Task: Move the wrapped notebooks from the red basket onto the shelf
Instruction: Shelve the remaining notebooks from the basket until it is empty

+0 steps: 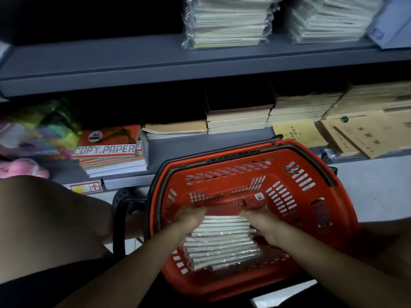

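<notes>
Both hands reach into the red basket [311, 196]: the left hand [189, 218] and the right hand [264, 225] each curl their fingers over the far end of a wrapped notebook bundle [222, 243], gripping it from either side. The bundle lies between them on the basket floor, toward the near wall. Above, the grey shelf [111, 61] holds two wrapped notebook stacks [226, 21]; the lower shelf carries a copy paper pack [111, 150].

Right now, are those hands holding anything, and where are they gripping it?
Yes. Both hands hold one plastic-wrapped bundle of notebooks inside the red basket: the left hand grips its left far corner, the right hand its right far corner.
</notes>
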Action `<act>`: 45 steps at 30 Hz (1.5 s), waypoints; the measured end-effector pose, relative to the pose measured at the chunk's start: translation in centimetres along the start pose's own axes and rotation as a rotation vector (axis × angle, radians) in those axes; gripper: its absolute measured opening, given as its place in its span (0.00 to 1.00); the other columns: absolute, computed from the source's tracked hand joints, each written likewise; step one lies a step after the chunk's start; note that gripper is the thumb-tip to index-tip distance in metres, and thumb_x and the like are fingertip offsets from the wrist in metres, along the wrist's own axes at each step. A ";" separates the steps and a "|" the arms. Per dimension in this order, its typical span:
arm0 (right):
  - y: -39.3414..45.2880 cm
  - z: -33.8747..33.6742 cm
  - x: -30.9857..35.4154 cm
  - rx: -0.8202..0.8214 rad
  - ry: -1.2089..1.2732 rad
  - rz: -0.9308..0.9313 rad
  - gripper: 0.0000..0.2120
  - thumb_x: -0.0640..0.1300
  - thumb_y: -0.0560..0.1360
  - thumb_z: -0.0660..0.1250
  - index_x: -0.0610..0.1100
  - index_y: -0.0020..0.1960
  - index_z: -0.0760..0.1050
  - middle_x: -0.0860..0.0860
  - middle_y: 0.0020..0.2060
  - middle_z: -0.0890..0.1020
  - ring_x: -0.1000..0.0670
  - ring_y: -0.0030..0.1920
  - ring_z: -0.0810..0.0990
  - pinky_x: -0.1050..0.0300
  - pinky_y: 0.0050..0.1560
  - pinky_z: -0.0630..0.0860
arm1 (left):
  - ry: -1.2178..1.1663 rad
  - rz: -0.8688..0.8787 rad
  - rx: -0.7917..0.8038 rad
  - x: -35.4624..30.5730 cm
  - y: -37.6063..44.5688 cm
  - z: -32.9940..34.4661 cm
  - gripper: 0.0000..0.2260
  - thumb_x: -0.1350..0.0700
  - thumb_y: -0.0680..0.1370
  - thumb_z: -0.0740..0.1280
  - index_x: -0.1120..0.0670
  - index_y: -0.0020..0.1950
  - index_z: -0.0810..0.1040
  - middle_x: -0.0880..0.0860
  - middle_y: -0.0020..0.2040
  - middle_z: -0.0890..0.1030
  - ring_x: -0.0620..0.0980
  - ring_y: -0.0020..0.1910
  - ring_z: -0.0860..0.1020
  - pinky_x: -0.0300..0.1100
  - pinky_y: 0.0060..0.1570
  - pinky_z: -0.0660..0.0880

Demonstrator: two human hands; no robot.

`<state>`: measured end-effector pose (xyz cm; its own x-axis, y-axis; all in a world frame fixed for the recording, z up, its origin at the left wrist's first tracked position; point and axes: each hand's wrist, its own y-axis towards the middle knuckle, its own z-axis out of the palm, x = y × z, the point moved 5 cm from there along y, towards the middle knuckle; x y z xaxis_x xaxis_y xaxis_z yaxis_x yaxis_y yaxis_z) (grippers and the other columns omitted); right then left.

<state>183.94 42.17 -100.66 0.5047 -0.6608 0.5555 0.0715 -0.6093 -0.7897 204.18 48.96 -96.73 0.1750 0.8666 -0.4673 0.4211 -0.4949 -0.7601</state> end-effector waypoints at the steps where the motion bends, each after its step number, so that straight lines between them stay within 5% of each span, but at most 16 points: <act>1: -0.4 0.0 0.2 -0.015 0.003 -0.005 0.05 0.42 0.74 0.71 0.41 0.48 0.83 0.46 0.41 0.86 0.46 0.41 0.83 0.53 0.41 0.78 | -0.079 -0.026 0.000 -0.1 -0.4 -0.1 0.15 0.50 0.78 0.65 0.55 0.61 0.79 0.53 0.54 0.80 0.53 0.51 0.77 0.45 0.57 0.77; 4: -2.0 -0.2 0.9 -0.060 0.070 0.007 0.02 0.38 0.73 0.72 0.39 0.45 0.82 0.43 0.39 0.85 0.43 0.40 0.82 0.50 0.39 0.76 | -0.243 -0.078 0.036 -0.2 -1.6 -0.6 0.10 0.52 0.77 0.65 0.55 0.55 0.78 0.53 0.53 0.82 0.56 0.55 0.79 0.52 0.62 0.76; 10: -5.4 -1.1 1.5 -0.139 0.152 0.029 0.03 0.36 0.73 0.72 0.37 0.43 0.79 0.43 0.32 0.79 0.46 0.27 0.75 0.61 0.24 0.74 | -0.365 -0.037 -0.012 -0.5 -4.5 -0.8 0.02 0.57 0.79 0.66 0.51 0.49 0.76 0.49 0.46 0.79 0.53 0.52 0.77 0.51 0.63 0.75; 13: -7.4 -2.6 2.1 -0.090 0.250 0.039 0.02 0.32 0.73 0.70 0.35 0.46 0.79 0.41 0.41 0.84 0.45 0.36 0.82 0.46 0.46 0.84 | -0.521 -0.040 -0.002 -0.6 -6.3 -1.0 0.04 0.59 0.78 0.66 0.53 0.52 0.77 0.50 0.47 0.79 0.53 0.50 0.77 0.49 0.60 0.74; 18: -12.4 -5.3 4.0 0.073 0.562 -0.003 0.08 0.25 0.73 0.67 0.27 0.51 0.79 0.36 0.53 0.84 0.40 0.52 0.85 0.50 0.49 0.83 | -0.972 -0.043 0.141 -2.4 -8.5 -2.5 0.06 0.69 0.75 0.63 0.62 0.48 0.78 0.60 0.52 0.81 0.53 0.52 0.79 0.48 0.50 0.78; 21: -15.7 -6.3 5.1 0.206 0.637 -0.074 0.14 0.27 0.73 0.67 0.27 0.58 0.78 0.38 0.56 0.85 0.42 0.59 0.83 0.53 0.45 0.85 | -1.015 0.086 0.267 -4.4 -11.0 -4.3 0.07 0.70 0.74 0.64 0.63 0.48 0.80 0.61 0.49 0.82 0.52 0.49 0.80 0.42 0.44 0.80; 26: -19.7 -8.0 6.5 0.265 0.707 -0.191 0.18 0.30 0.73 0.67 0.28 0.63 0.75 0.38 0.57 0.84 0.43 0.56 0.85 0.52 0.50 0.84 | -1.000 0.266 0.413 -5.1 -14.8 -6.5 0.05 0.66 0.75 0.67 0.62 0.48 0.82 0.59 0.50 0.82 0.51 0.49 0.79 0.42 0.55 0.78; 31: -22.3 -7.6 7.4 0.241 0.666 -0.319 0.18 0.27 0.70 0.66 0.38 0.58 0.79 0.41 0.50 0.86 0.39 0.50 0.87 0.48 0.41 0.85 | -1.035 0.482 0.533 -5.1 -17.7 -7.7 0.18 0.62 0.76 0.66 0.55 0.66 0.80 0.56 0.59 0.83 0.50 0.47 0.80 0.41 0.37 0.81; 38: -23.3 -5.6 10.7 0.277 0.599 -0.545 0.22 0.29 0.71 0.65 0.41 0.64 0.75 0.42 0.55 0.85 0.38 0.50 0.86 0.45 0.41 0.85 | -1.179 0.647 0.503 -5.4 -18.6 -11.3 0.21 0.64 0.75 0.64 0.54 0.68 0.78 0.57 0.61 0.83 0.50 0.38 0.84 0.42 0.27 0.82; 40: -23.3 -4.6 11.8 0.300 0.597 -0.590 0.23 0.30 0.70 0.65 0.41 0.64 0.75 0.41 0.57 0.85 0.37 0.51 0.86 0.46 0.38 0.85 | -1.213 0.675 0.483 -4.9 -18.2 -12.5 0.22 0.62 0.74 0.70 0.54 0.68 0.78 0.58 0.63 0.82 0.51 0.37 0.84 0.41 0.26 0.81; 42: -23.2 -3.4 12.7 0.313 0.571 -0.629 0.25 0.29 0.70 0.65 0.42 0.66 0.74 0.39 0.57 0.84 0.36 0.53 0.85 0.46 0.37 0.85 | -1.231 0.701 0.445 -4.1 -17.7 -13.9 0.31 0.58 0.62 0.82 0.53 0.65 0.81 0.56 0.63 0.82 0.50 0.35 0.83 0.41 0.24 0.79; 45: -23.0 -1.4 14.3 0.346 0.511 -0.690 0.27 0.30 0.71 0.66 0.44 0.68 0.72 0.39 0.56 0.84 0.36 0.53 0.85 0.45 0.39 0.84 | -1.282 0.708 0.409 -2.9 -16.9 -16.2 0.43 0.56 0.48 0.87 0.54 0.63 0.82 0.56 0.61 0.83 0.52 0.29 0.81 0.42 0.21 0.77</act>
<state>188.35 46.11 -74.24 -0.1803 -0.3630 0.9142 0.5092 -0.8296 -0.2290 210.96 55.86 -75.23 -0.7294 -0.0819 -0.6792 0.2790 -0.9421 -0.1860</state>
